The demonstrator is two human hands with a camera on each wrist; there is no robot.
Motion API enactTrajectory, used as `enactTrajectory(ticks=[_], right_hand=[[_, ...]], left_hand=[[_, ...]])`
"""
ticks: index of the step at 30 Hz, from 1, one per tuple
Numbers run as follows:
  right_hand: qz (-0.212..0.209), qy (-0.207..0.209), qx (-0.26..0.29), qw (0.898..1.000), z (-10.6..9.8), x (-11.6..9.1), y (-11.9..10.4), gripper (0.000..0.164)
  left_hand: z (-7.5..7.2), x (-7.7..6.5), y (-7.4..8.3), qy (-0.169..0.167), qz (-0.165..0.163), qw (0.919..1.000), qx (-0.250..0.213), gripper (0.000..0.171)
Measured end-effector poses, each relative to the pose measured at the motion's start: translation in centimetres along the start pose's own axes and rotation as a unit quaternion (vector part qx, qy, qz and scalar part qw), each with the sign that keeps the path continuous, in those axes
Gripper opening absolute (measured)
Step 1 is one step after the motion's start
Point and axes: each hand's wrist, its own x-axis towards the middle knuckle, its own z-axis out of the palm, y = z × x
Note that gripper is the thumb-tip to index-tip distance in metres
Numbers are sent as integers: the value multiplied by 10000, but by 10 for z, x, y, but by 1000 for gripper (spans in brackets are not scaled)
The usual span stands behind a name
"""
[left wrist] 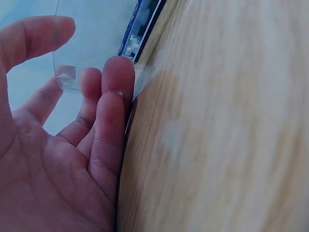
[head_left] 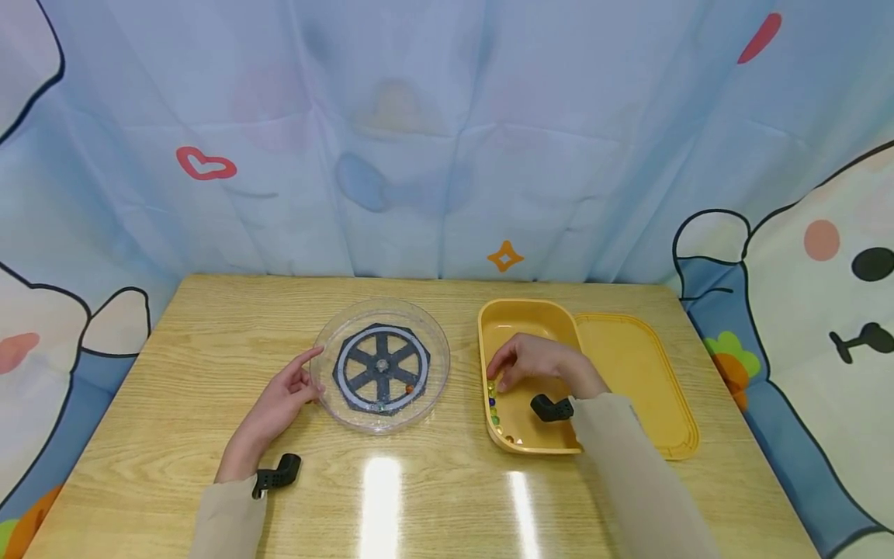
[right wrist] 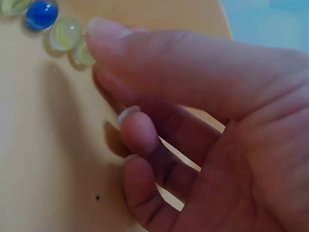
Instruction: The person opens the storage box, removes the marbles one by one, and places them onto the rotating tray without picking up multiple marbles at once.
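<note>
My left hand (head_left: 282, 397) holds the near-left rim of a clear round dish (head_left: 436, 404), thumb and fingers at its wall. In the left wrist view the other fingers (left wrist: 110, 125) curl low beside the tabletop. Inside or beneath the dish shows a dark spoked wheel pattern with a pale ring (head_left: 382, 332). An orange marble (head_left: 410, 389) and a greenish marble (head_left: 380, 406) lie on it. My right hand (head_left: 534, 359) reaches into a yellow box (head_left: 527, 310). Its thumb and index finger meet at a yellow-green marble (right wrist: 83, 52), partly hidden by the thumb. A blue marble (right wrist: 42, 14) is nearby.
Several marbles line the box's left wall, and an orange-brown one (head_left: 509, 439) sits near its front corner. A flat yellow lid (head_left: 639, 373) lies right of the box. A blue patterned curtain (head_left: 447, 155) hangs behind the wooden table (head_left: 174, 373).
</note>
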Motion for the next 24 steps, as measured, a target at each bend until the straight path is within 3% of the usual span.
enactTrajectory(ticks=[12,24], right_hand=[[-2,270,-1099,9936,8,9,-2,12],[-95,309,-864,9957,6,5,0,9]], left_hand=[[0,-1,2,40,-30,10000,11,66],[0,0,0,6,19,10000,-30,66]])
